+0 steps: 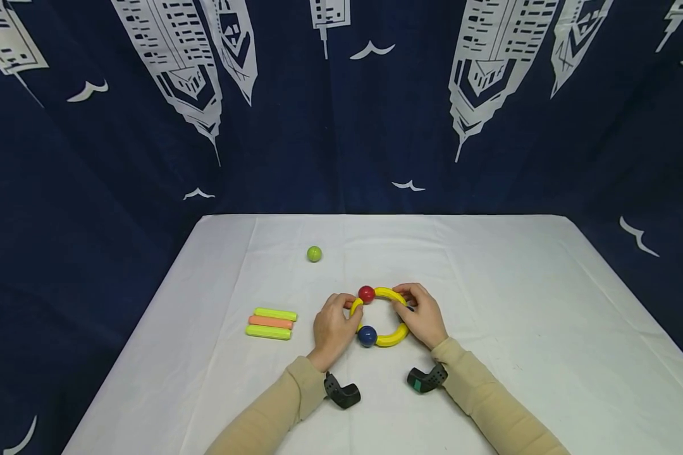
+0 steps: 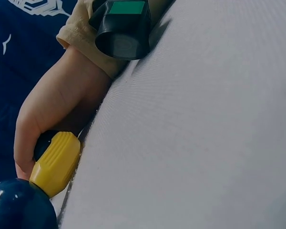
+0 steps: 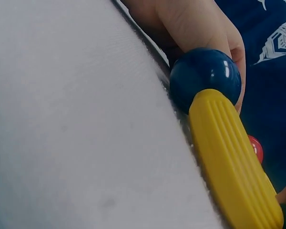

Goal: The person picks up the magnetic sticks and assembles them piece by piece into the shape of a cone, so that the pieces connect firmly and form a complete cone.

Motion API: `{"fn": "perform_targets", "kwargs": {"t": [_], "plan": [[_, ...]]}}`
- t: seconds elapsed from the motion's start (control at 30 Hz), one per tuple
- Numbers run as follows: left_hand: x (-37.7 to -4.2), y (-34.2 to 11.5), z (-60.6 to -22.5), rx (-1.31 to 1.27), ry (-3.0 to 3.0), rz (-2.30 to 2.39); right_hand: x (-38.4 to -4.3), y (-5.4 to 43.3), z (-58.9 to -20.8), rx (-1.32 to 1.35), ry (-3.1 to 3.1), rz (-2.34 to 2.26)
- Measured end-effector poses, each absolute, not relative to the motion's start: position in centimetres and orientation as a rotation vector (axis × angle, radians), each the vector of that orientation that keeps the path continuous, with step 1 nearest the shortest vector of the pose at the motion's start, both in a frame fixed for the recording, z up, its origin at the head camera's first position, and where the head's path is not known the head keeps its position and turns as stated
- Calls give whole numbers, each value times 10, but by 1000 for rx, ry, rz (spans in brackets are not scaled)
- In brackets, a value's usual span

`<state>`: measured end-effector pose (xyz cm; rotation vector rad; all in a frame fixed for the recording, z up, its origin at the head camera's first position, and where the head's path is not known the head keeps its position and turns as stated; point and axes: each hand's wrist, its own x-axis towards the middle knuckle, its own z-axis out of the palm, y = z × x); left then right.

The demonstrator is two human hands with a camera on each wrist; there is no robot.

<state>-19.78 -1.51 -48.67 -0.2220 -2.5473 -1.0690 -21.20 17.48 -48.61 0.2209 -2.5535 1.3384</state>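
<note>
A ring of yellow curved bars joined by balls lies on the white table. My left hand (image 1: 332, 327) pinches the left curved bar (image 1: 353, 307), between a red ball (image 1: 367, 294) and a glossy blue ball (image 1: 367, 336). Across the ring, my right hand (image 1: 424, 318) pinches the upper right curved bar (image 1: 388, 293), thumb on its inner side. A dark blue ball (image 2: 42, 143) is partly hidden by the right hand. The lower curved bar (image 3: 233, 162) runs between the two blue balls, touched by neither hand as far as I see.
Left of the ring lie two yellow-green sticks (image 1: 268, 332) with an orange stick (image 1: 270, 322) between them. A green ball (image 1: 314, 254) sits farther back on the white tablecloth (image 1: 518, 284). Behind the table hangs a navy curtain (image 1: 330, 158) with white prints.
</note>
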Motion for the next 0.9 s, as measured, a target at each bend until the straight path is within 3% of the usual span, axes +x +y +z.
{"fn": "perform_targets", "kwargs": {"t": [0.9], "plan": [[-204,-21,-485,-190,-2538,-1027,-210,179,-490,438,-2696,1034]]}}
